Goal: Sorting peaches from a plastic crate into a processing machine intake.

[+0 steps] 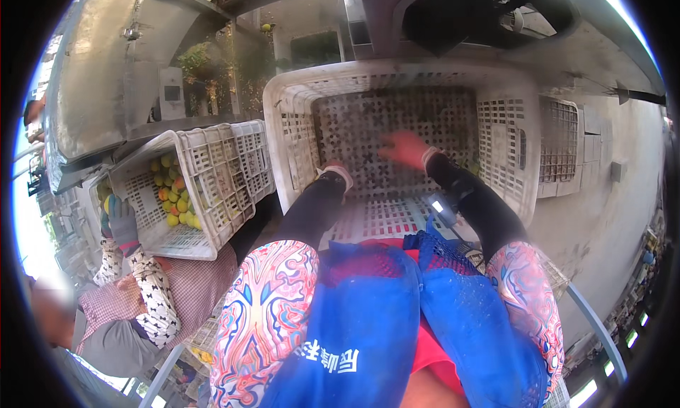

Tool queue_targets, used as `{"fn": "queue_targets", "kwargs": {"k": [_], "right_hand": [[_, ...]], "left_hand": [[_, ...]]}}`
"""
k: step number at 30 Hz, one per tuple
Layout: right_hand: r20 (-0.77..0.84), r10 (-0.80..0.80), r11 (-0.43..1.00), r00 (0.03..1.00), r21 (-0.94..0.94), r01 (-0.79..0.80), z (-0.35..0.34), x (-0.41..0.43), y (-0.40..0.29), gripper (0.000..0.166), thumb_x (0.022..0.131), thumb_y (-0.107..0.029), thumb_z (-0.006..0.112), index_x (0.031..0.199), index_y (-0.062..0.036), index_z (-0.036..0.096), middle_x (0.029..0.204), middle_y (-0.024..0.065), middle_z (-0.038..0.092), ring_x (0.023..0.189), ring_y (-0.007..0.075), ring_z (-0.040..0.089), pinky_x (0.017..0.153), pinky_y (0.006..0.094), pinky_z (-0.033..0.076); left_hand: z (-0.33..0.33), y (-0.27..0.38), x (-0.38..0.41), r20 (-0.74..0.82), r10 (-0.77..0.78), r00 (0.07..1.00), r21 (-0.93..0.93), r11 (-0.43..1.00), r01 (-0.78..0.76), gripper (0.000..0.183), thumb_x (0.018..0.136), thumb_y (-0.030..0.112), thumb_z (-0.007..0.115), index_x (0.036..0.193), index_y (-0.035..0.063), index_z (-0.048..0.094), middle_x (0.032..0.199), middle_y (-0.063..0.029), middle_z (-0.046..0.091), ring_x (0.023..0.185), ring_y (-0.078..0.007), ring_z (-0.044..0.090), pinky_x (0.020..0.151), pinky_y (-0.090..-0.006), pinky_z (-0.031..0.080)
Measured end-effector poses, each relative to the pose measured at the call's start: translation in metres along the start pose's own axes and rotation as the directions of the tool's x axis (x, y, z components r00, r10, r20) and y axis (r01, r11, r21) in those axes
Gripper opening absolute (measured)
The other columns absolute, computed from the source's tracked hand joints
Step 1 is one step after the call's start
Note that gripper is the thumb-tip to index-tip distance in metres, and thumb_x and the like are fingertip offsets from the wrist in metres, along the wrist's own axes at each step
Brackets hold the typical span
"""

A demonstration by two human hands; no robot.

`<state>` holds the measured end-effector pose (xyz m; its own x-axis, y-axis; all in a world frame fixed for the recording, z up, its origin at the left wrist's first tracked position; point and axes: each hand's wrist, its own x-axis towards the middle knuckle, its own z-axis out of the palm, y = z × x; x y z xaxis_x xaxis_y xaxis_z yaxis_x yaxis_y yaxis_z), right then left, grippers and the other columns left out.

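A large off-white plastic crate (402, 68) with slotted walls and a perforated floor sits directly before me. My right hand (405, 149) reaches inside over the crate floor, its blurred fingers stretched to the left with no object visible in them. It appears to wear a reddish glove with a pale cuff. By the crate's near left side is my left hand (336, 167), mostly hidden behind its own cuff and dark sleeve. Its fingers cannot be made out, nor whether they touch the crate. A yellowish-green blur (473, 166) shows at the crate's right inner corner.
Left, a tilted white crate (199, 195) contains several yellow-green fruits (175, 201). A co-worker's grey-gloved hand (123, 222) is at its far side. Metal machinery (101, 78) spans the back. Another crate (558, 139) stands right, and a blue-grey rail (597, 328) runs lower right.
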<state>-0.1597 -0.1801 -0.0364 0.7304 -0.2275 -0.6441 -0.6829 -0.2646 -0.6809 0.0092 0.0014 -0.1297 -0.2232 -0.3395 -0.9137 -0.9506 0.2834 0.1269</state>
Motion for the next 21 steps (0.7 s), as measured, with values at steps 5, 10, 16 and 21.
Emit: {"fn": "queue_targets", "kwargs": {"k": [5, 10, 16, 21], "right_hand": [[-0.057, 0.054, 0.964, 0.997, 0.264, -0.037, -0.017, -0.026, 0.000, 0.062, 0.086, -0.035, 0.071, 0.139, -0.0073, 0.054, 0.132, 0.0151, 0.061, 0.121, 0.0252, 0.059, 0.104, 0.0370, 0.045], [-0.248, -0.242, 0.745, 0.938, 0.572, 0.344, -0.026, -0.053, -0.026, 0.084, 0.077, -0.032, 0.083, 0.146, -0.0028, 0.044, 0.137, 0.0151, 0.057, 0.130, 0.0219, 0.051, 0.109, 0.0359, 0.040], [-0.580, -0.226, 0.869, 0.783, 0.243, 0.431, -0.024, -0.116, -0.097, 0.093, 0.067, -0.028, 0.087, 0.146, -0.0052, 0.043, 0.139, 0.0171, 0.055, 0.129, 0.0252, 0.053, 0.108, 0.0352, 0.041], [-0.715, -0.310, 0.897, 0.627, 0.000, 0.443, -0.027, -0.150, -0.140, 0.093, 0.065, -0.022, 0.088, 0.143, -0.0012, 0.043, 0.126, 0.0191, 0.061, 0.117, 0.0329, 0.060, 0.101, 0.0388, 0.046]], "left_hand": [[-0.105, -0.044, -0.086, -0.047, 0.042, 0.998, -0.548, 0.834, -0.060, 0.049, 0.074, 0.050, 0.077, 0.100, 0.0084, 0.076, 0.096, -0.0084, 0.074, 0.090, -0.0207, 0.070, 0.076, -0.0341, 0.054], [-0.125, -0.059, -0.128, -0.356, 0.044, 0.933, -0.932, -0.088, -0.352, 0.058, 0.085, 0.050, 0.071, 0.115, 0.0007, 0.066, 0.103, -0.0111, 0.069, 0.090, -0.0183, 0.067, 0.076, -0.0338, 0.053], [-0.140, -0.019, -0.189, -0.604, -0.029, 0.796, -0.665, -0.533, -0.524, 0.069, 0.086, 0.060, 0.067, 0.121, 0.0012, 0.062, 0.103, -0.0076, 0.068, 0.087, -0.0154, 0.066, 0.075, -0.0289, 0.053], [-0.160, -0.032, -0.189, -0.817, 0.113, 0.565, -0.565, -0.348, -0.748, 0.068, 0.089, 0.060, 0.062, 0.121, -0.0003, 0.061, 0.107, -0.0091, 0.068, 0.095, -0.0162, 0.065, 0.082, -0.0301, 0.052]]}}
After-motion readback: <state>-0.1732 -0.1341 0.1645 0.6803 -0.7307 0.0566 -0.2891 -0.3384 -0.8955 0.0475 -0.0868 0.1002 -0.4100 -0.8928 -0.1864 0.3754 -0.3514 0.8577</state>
